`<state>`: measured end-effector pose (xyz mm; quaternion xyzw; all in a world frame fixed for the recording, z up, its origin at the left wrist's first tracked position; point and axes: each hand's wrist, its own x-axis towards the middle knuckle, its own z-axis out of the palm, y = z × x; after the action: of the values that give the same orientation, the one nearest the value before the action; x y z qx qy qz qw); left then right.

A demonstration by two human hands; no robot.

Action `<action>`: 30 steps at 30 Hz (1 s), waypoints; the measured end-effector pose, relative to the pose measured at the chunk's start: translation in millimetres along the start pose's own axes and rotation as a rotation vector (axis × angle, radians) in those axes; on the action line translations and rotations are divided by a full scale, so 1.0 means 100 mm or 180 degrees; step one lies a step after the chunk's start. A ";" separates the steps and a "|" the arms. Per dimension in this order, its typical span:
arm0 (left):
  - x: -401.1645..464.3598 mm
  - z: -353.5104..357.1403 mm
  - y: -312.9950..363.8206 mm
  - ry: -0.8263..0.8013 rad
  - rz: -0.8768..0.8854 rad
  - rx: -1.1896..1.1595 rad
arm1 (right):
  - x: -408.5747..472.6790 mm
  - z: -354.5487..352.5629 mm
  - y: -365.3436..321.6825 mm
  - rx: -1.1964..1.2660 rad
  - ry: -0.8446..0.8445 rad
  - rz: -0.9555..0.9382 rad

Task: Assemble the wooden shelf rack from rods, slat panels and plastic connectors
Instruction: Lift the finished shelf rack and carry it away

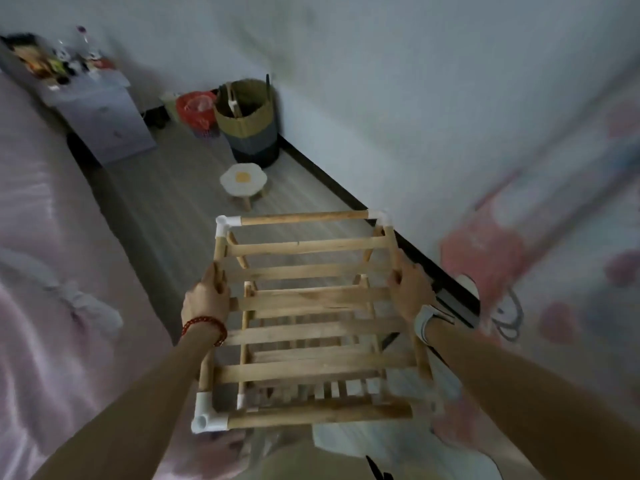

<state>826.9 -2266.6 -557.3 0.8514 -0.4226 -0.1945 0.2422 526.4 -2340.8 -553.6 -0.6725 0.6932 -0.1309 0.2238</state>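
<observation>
The wooden shelf rack (311, 327) is held up in front of me, its top slat panel facing the camera. White plastic connectors (227, 223) join the rods at the corners; another connector (207, 415) sits at the near left corner. My left hand (207, 296) grips the left side rod. My right hand (408, 289) grips the right side rod. A lower slat shelf shows through the gaps. The near right corner is blurred.
A woven basket (249, 116) stands by the wall with a red bag (195, 109) beside it. A small egg-shaped stool (243, 180) sits on the wooden floor. Pink bedding (41, 271) lies left, a nightstand (104, 109) far left, a pink patterned cloth (554, 271) right.
</observation>
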 end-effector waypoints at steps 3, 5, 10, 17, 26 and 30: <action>0.85 0.03 0.13 -0.0162 -0.0010 -0.0023 | 0.67 0.10 -0.42 -0.0215 -0.0092 0.0316; 1.41 0.02 0.18 -0.0274 0.0007 -0.0076 | 1.12 0.18 -0.69 -0.0106 -0.0055 0.0359; 2.53 -0.08 0.43 -0.0323 0.0141 -0.0067 | 2.02 0.28 -1.14 0.0179 -0.0088 0.0493; 4.02 -0.06 0.90 -0.0383 0.0326 -0.0017 | 3.30 0.32 -1.72 0.0286 0.0230 0.0590; 5.99 0.39 1.69 -0.0538 0.0391 0.0008 | 5.25 0.55 -2.02 0.0355 0.0348 0.0908; 6.79 0.60 2.02 -0.0730 0.0485 0.0041 | 5.83 0.63 -2.14 0.0516 0.0375 0.1094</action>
<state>1053.5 -2940.5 -575.5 0.7906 -0.5121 -0.2689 0.2010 746.4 -2924.5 -583.4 -0.5152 0.7969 -0.1852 0.2553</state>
